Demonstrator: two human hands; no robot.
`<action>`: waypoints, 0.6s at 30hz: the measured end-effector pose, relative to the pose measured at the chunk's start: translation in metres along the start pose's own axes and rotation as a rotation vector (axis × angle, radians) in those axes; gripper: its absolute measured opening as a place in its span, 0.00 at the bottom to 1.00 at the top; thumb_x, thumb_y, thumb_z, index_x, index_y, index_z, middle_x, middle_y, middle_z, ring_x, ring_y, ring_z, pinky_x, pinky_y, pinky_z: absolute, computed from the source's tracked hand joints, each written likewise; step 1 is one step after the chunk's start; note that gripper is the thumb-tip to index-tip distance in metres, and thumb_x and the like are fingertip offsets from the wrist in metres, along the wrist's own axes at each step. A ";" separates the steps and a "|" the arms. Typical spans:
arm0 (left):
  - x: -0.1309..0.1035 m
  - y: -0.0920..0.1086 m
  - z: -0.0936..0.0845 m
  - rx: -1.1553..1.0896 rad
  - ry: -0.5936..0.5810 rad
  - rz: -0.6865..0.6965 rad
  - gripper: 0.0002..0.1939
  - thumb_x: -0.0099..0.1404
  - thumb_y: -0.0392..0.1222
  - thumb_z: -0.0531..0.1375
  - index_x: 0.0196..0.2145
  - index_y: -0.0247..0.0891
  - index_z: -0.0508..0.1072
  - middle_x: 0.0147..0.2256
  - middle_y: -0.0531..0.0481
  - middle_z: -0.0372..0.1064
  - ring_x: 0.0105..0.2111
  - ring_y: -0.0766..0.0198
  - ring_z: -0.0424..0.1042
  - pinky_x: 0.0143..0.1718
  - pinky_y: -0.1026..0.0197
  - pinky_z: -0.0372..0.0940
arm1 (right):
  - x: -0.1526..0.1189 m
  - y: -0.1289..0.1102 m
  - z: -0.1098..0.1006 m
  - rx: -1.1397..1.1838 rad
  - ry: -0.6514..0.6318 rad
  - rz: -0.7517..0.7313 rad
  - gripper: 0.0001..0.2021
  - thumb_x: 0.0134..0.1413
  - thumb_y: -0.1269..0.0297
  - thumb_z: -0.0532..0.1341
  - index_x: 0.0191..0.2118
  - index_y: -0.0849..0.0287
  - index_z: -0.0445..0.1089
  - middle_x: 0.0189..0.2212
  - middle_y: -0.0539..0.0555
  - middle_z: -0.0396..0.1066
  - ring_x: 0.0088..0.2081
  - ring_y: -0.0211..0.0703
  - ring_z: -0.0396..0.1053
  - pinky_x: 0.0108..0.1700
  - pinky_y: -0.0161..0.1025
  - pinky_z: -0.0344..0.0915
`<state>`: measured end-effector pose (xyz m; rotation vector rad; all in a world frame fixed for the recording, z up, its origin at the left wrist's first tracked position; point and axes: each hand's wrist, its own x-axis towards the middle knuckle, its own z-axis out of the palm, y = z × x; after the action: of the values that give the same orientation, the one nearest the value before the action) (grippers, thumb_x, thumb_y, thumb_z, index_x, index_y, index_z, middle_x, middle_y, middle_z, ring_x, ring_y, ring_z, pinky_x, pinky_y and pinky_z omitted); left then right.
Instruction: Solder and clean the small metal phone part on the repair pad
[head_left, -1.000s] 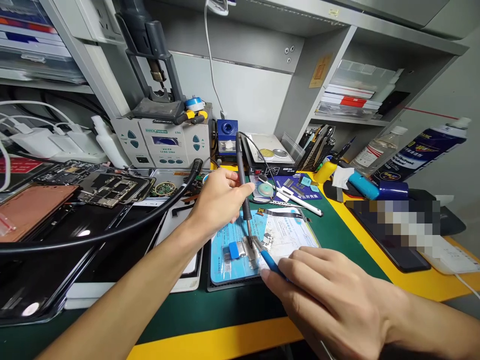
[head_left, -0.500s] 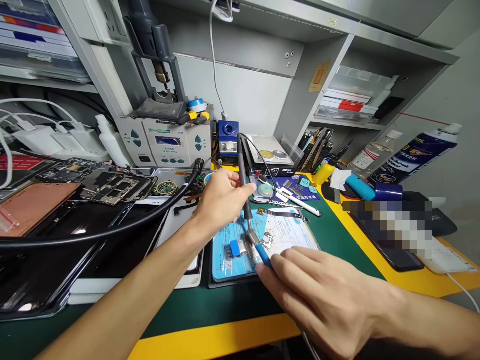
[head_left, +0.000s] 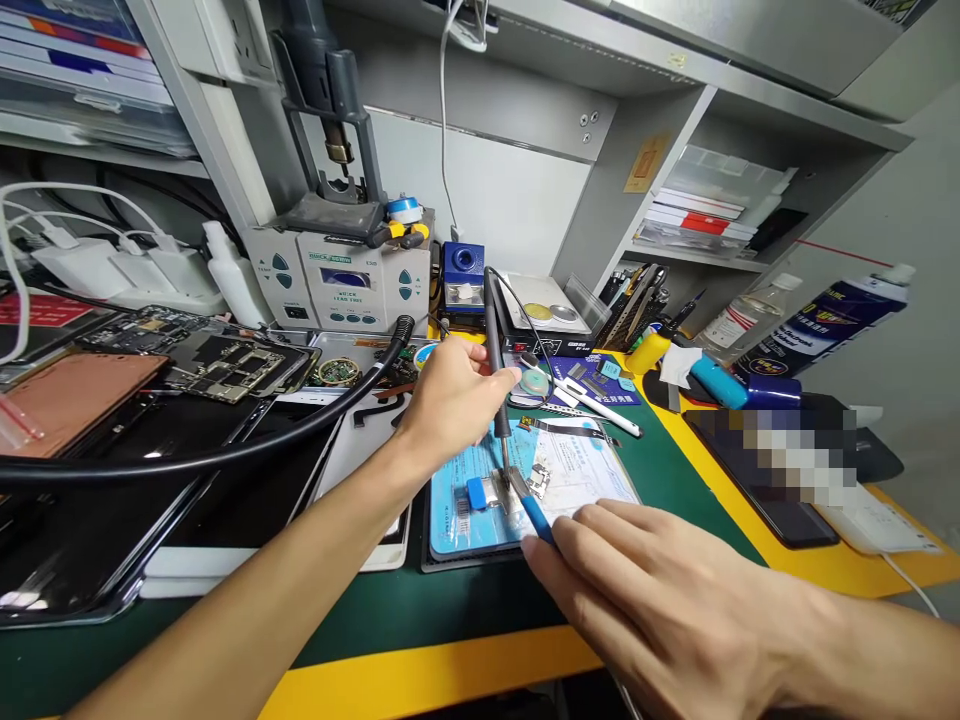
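- head view, far left: what lay there?
- a copper-coloured panel [head_left: 97,395], with a black hose [head_left: 217,460] curving past it from the front of a grey station [head_left: 341,280].
- and the left hand [head_left: 465,400]?
- it was clamped, thumb against fingers, on the dark handle of a soldering iron [head_left: 496,355]. the iron stood steeply, metal end down, above a blue sheet [head_left: 448,538] on the green mat [head_left: 465,615].
- what met it there?
- the metal end of a blue-handled tool [head_left: 535,517], close by the iron's tip; i couldn't tell if they touched. the right hand [head_left: 660,595] was closed around that tool's handle.
- farther right?
- a yellow bottle [head_left: 649,348], then a dark blue spray can [head_left: 829,325], tilted.
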<state>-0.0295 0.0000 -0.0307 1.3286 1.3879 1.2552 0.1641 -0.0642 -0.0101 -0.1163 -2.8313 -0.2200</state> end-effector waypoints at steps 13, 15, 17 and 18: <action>0.000 -0.002 0.000 0.091 0.063 0.089 0.10 0.58 0.44 0.65 0.28 0.38 0.68 0.25 0.53 0.72 0.16 0.70 0.65 0.16 0.64 0.55 | 0.001 -0.004 0.001 -0.053 -0.008 -0.003 0.17 0.63 0.76 0.49 0.38 0.72 0.76 0.26 0.61 0.70 0.26 0.47 0.65 0.26 0.43 0.66; 0.001 -0.003 0.000 0.102 0.068 0.089 0.10 0.58 0.44 0.65 0.29 0.39 0.68 0.24 0.53 0.72 0.17 0.68 0.66 0.17 0.64 0.55 | 0.001 -0.005 0.000 -0.041 -0.028 -0.022 0.17 0.63 0.76 0.50 0.35 0.69 0.76 0.26 0.60 0.69 0.26 0.45 0.64 0.27 0.42 0.66; 0.001 -0.003 0.001 0.113 0.078 0.086 0.10 0.58 0.44 0.65 0.29 0.39 0.67 0.23 0.53 0.71 0.18 0.68 0.66 0.18 0.64 0.56 | 0.001 -0.007 -0.002 -0.019 -0.055 -0.017 0.16 0.65 0.75 0.50 0.34 0.67 0.76 0.27 0.59 0.70 0.26 0.44 0.64 0.27 0.41 0.65; 0.001 -0.003 0.001 0.117 0.086 0.085 0.10 0.58 0.44 0.65 0.30 0.39 0.67 0.24 0.53 0.71 0.18 0.68 0.67 0.18 0.64 0.56 | 0.000 -0.008 -0.003 -0.017 -0.062 -0.004 0.16 0.65 0.75 0.50 0.35 0.66 0.76 0.27 0.59 0.70 0.26 0.44 0.64 0.28 0.41 0.65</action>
<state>-0.0290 0.0010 -0.0338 1.4407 1.4982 1.3180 0.1640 -0.0725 -0.0078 -0.1227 -2.8916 -0.2450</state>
